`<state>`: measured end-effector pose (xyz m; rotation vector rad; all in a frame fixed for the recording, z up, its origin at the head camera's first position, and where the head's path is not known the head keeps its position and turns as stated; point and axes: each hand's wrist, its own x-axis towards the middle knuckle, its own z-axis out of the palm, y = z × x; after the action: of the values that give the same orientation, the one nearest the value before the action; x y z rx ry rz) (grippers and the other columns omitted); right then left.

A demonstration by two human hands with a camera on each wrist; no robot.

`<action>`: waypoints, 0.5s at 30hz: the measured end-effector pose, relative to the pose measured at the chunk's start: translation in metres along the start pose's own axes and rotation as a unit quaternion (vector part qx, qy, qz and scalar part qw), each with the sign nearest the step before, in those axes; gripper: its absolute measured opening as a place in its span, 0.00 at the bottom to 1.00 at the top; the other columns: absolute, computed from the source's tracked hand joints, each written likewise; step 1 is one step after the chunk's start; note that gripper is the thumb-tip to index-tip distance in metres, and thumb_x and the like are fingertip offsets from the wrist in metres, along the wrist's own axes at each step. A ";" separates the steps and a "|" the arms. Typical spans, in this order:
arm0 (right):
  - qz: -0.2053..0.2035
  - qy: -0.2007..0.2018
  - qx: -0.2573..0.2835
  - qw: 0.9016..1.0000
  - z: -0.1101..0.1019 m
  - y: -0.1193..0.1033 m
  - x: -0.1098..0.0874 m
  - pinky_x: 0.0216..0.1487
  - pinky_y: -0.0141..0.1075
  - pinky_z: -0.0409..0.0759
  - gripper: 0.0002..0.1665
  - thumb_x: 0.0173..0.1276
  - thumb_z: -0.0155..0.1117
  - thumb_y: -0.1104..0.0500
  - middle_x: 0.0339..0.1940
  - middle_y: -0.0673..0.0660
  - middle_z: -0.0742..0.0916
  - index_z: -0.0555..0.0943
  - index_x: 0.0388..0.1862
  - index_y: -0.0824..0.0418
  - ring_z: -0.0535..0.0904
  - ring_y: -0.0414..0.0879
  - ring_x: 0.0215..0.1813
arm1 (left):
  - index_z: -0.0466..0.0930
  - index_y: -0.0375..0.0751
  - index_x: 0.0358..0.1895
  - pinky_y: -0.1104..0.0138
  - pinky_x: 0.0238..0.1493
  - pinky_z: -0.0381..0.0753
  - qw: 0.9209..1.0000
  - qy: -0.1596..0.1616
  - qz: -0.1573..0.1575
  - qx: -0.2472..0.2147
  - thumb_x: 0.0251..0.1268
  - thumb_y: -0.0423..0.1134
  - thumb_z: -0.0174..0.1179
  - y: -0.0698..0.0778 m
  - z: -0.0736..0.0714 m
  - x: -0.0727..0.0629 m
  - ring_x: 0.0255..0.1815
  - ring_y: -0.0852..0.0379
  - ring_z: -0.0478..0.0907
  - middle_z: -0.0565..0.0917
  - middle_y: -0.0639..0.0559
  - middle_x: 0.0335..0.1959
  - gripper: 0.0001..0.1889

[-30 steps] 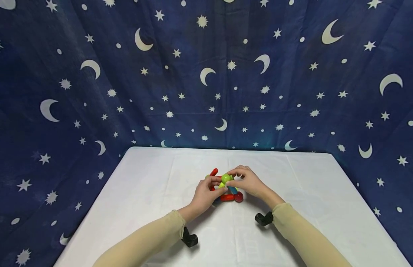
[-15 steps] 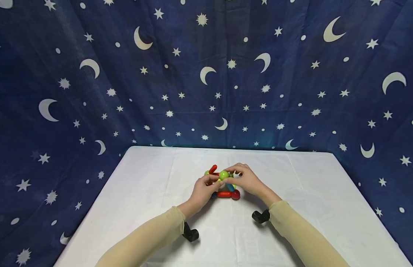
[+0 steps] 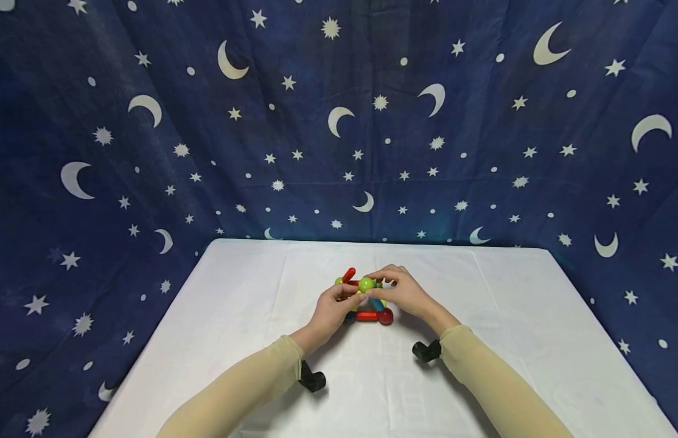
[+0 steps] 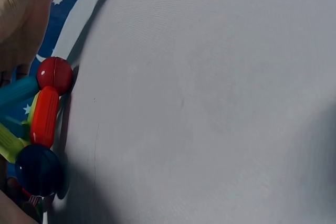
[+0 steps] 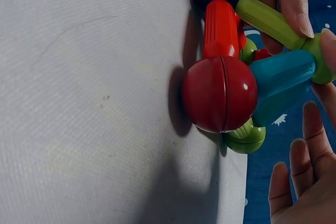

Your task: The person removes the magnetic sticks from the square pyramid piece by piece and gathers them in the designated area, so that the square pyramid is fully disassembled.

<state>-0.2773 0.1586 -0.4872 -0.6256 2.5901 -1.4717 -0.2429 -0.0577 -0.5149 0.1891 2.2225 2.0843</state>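
Lime-green, the top ball [image 3: 366, 285] is pinched in the right hand [image 3: 403, 294], its adjoining lime rod [image 5: 270, 22] in the left hand [image 3: 329, 313]; the ball-and-rod frame [image 3: 367, 316], partly hand-hidden, sits slightly farther back on the white tablecloth [image 3: 235, 304] than a second ago, before a navy star-and-moon curtain [image 3: 295, 201].

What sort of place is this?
Perhaps a small staged filming or play corner: dark blue cloth printed with moons and stars hangs behind and beside a white-covered table, which bears a colourful toy of rods and balls.
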 end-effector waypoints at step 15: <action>-0.006 -0.015 0.002 1.000 -0.003 0.002 0.003 0.59 0.52 0.70 0.22 0.63 0.77 0.44 0.46 0.47 0.83 0.88 0.55 0.46 0.70 0.49 0.57 | 0.86 0.34 0.49 0.65 0.43 0.79 0.999 -0.015 -0.005 0.032 0.68 0.37 0.68 0.039 -0.004 -0.019 0.41 0.58 0.77 0.82 0.51 0.40 0.12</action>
<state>-0.2815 0.1609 -0.4868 -0.6602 2.5642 -1.4592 -0.2240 -0.0619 -0.4759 0.2121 2.2689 1.9925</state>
